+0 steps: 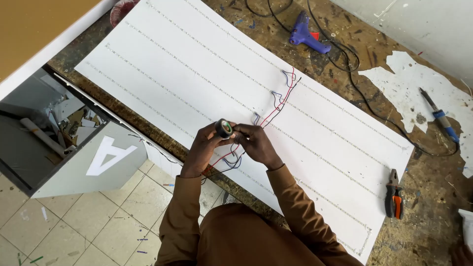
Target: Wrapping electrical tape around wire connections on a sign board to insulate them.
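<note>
My left hand (201, 148) holds a small black roll of tape (224, 128) with a green core, raised above the near edge of a long white panel (197, 64). My right hand (256, 144) pinches at the roll from the right side, fingers closed on it. Red, blue and black wires (281, 96) run across the panel's rows of small LED strips and hang in loops under my hands. Both brown sleeves reach up from the bottom of the view.
A purple glue gun (306, 33) and black cables lie at the top of the worn workbench (428, 197). A soldering iron with a blue handle (442, 118) rests at right. Orange-handled pliers (393, 193) sit beside the panel. A grey box with a white letter (106, 155) stands on the tiled floor at left.
</note>
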